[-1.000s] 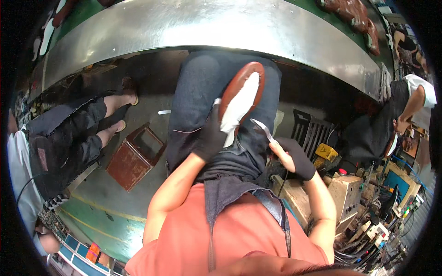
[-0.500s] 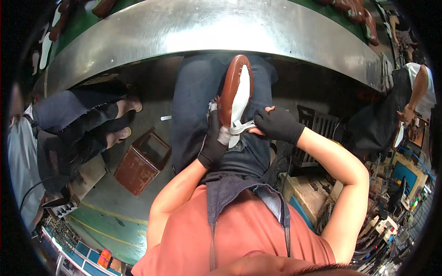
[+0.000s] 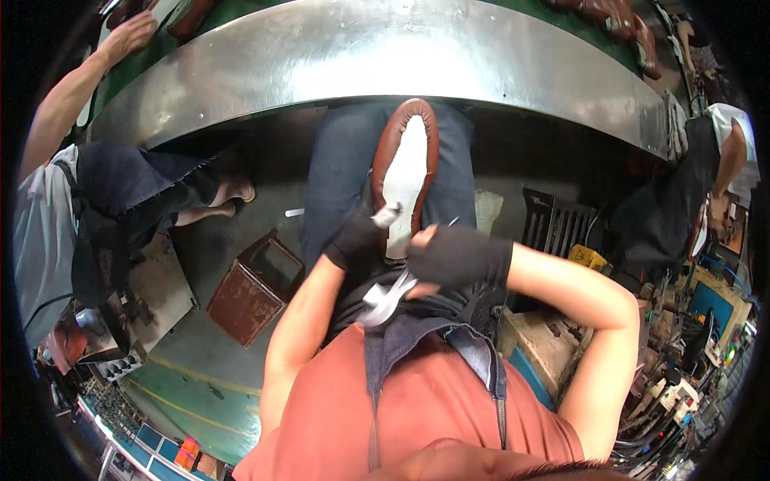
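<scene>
A brown leather shoe upper (image 3: 386, 148) lies sole up across my thighs, its toe pointing toward the bench. Its edge is gathered around a white insole (image 3: 409, 164). My left hand (image 3: 357, 236), in a black fingerless glove, grips the shoe's left side near the heel, with a light-wrapped thumb over the insole. In my right hand (image 3: 453, 256), also gloved in black, is a silvery metal tool that looks like pincers (image 3: 383, 303). The tool's head is blurred, hangs toward my apron and is apart from the shoe. The fingers of my right hand are closed around its handles.
A metal-edged bench (image 3: 361, 60) curves ahead, with brown shoes (image 3: 605, 16) on its green top. A brown box-like stool (image 3: 245, 301) stands at left. Co-workers sit on both sides; a co-worker's hand (image 3: 132, 34) reaches over the bench. Machinery (image 3: 666, 401) crowds the right.
My right hand has drawn the tool off the heel and back toward my body. The shoe has rolled to show its sole more fully. At left, a co-worker's arm has come over the bench.
</scene>
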Available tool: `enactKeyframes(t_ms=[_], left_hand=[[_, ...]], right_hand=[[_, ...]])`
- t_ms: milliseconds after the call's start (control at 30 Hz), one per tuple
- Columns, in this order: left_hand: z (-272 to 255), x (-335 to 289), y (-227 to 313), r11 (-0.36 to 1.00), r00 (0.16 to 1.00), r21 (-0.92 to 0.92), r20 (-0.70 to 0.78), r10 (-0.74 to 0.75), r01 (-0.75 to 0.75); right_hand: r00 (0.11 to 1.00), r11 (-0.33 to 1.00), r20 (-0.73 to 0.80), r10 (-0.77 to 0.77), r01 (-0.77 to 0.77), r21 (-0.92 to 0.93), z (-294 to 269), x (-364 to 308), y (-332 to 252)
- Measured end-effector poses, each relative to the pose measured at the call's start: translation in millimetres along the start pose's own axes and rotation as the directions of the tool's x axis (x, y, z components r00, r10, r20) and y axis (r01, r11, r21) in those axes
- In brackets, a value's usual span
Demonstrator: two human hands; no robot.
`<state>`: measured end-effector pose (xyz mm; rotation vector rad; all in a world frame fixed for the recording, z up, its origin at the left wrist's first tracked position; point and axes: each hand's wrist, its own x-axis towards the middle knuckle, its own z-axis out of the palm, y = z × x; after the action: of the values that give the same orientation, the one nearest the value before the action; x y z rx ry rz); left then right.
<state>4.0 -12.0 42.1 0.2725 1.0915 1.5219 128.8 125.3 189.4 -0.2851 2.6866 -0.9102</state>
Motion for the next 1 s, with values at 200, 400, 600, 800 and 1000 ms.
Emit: enactKeyframes(t_ms=[200, 400, 600, 800, 1000], left_hand=[[-10.4, 14.0, -46.5, 0.955, 0.951, 0.186, -0.168, 0.261, -0.229], [19.5, 9.3, 2.3, 0.824, 0.946, 0.507, -0.047, 0.320, -0.253], [14.0, -4.3, 13.8, 0.888, 0.980, 0.420, 0.142, 0.136, -0.185], [33.6, -12.7, 42.4, 0.941, 0.999, 0.335, -0.039, -0.037, 0.048], [107.5, 103.3, 135.9, 0.980, 1.000, 0.196, -0.007, -0.019, 0.020]], right_hand=[[0.885, 0.860, 0.139, 0.444, -0.464, 0.212, 10.3, -58.6, 44.2], [0.980, 0.981, -0.040, 0.193, -0.193, -0.001, -18.2, -26.7, -28.1], [0.921, 0.924, -0.063, 0.383, -0.382, 0.033, 3.0, -33.0, 47.0], [0.393, 0.004, 0.185, 0.901, -0.434, 0.901, 117.4, -71.5, 12.1], [0.417, 0.260, -0.133, 0.899, -0.265, 0.929, 128.3, -66.8, 7.8]])
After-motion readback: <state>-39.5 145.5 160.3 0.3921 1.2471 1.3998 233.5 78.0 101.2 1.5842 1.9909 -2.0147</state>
